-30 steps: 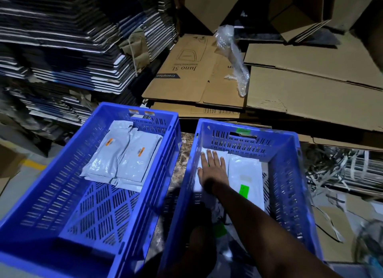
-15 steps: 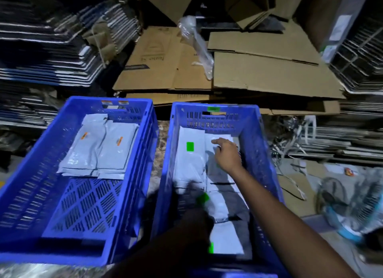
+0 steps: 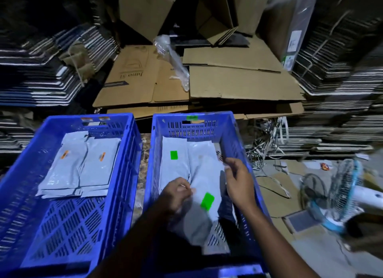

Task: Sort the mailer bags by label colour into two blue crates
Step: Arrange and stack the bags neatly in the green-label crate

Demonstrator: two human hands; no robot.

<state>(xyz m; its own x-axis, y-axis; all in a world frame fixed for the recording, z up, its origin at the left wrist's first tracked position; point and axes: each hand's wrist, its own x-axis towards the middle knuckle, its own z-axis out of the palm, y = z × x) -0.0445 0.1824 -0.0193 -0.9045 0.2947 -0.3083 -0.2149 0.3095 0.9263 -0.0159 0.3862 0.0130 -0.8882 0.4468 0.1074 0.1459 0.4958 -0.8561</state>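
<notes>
Head view: two blue crates side by side, both hands over the right one.
Left hand: fingers curled, pinching the near-left edge of a grey bag.
Right hand: fingertips pinching the same bag's far-right corner.
Bag: held tilted above the right crate, green label up.
Right crate: holds other bags, one with a green label.
Left crate: holds orange-labelled bags.
Beside: fan at right; flattened cardboard behind.

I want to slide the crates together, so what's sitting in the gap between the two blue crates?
In the head view, only a narrow strip of mottled brown surface shows between the left crate and the right crate; nothing visible lies on it.
</notes>
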